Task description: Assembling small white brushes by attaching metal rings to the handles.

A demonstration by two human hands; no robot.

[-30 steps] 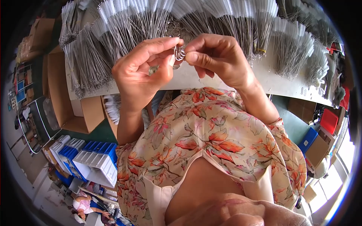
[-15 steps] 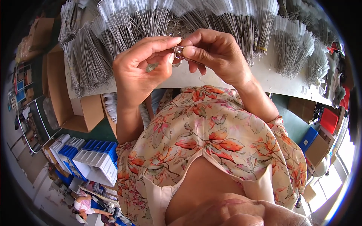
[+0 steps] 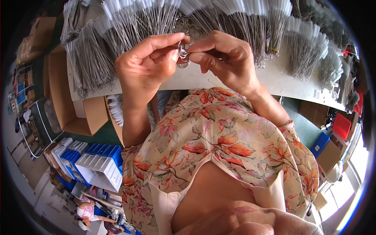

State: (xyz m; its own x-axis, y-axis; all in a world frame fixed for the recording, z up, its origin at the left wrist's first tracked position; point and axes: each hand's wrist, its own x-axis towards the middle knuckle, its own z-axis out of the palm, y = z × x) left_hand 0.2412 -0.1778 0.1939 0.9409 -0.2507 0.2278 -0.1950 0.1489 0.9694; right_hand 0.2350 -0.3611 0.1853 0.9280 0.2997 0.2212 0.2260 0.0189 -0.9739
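Above the near edge of the pale table (image 3: 203,81), both my hands meet at a small shiny metal ring (image 3: 181,49). My left hand (image 3: 143,64) pinches the ring between thumb and index finger. From the other side, the thumb and index finger of my right hand (image 3: 231,58) close at the ring's right edge. Whether they grip the ring or a smaller piece on it is hidden. More loose metal rings (image 3: 181,26) lie on the table just behind my fingers. Bundles of thin wire brushes (image 3: 94,62) with white bristles flank them.
More brush bundles (image 3: 303,51) cover the table's far side and right end. An open cardboard box (image 3: 62,96) stands off the left edge, with white and blue plastic bins (image 3: 100,168) below it. Another person (image 3: 87,211) works at lower left. A red container (image 3: 342,126) sits at right.
The ring has turned and shows more of its loop. My right fingers have shifted slightly, and my left hand has rotated. A greenish patch seen at the left palm is out of sight now.
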